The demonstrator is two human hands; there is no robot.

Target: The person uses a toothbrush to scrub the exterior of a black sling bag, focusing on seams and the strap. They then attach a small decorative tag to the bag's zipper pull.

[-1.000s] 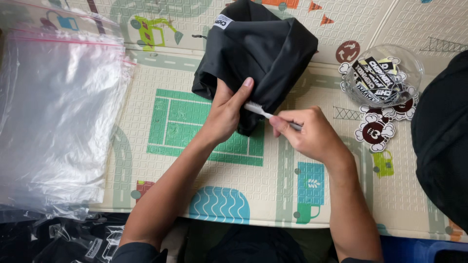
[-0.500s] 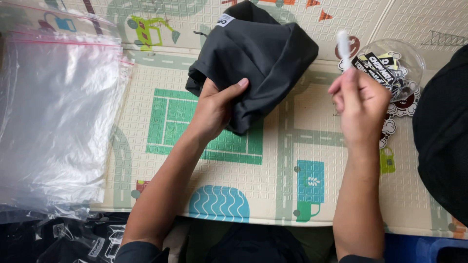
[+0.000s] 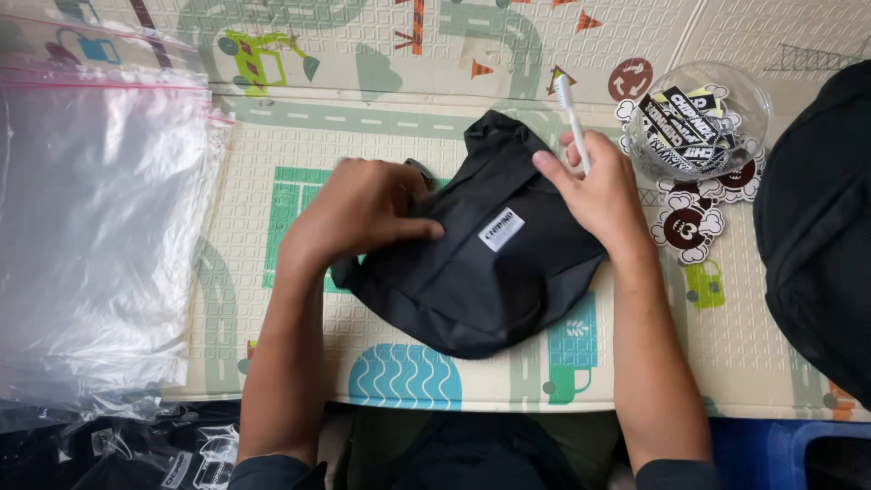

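A black cloth bag [image 3: 490, 272] with a small white label lies on the play mat [image 3: 381, 118] in front of me. My left hand [image 3: 363, 209] presses flat on its left side, fingers pointing at the label. My right hand [image 3: 599, 186] rests on the bag's upper right edge and holds a thin white stick-like tool [image 3: 572, 118] upright between thumb and fingers.
A stack of clear zip bags [image 3: 91, 227] lies at the left. A clear round bowl of stickers [image 3: 699, 122] stands at the upper right, with loose stickers [image 3: 685, 227] beside it. A black cloth pile [image 3: 817, 218] fills the right edge. More black items lie at bottom left.
The bag has been turned over and pulled nearer, its label now facing up. My right hand came back from the bowl to the bag, still holding the white tool.
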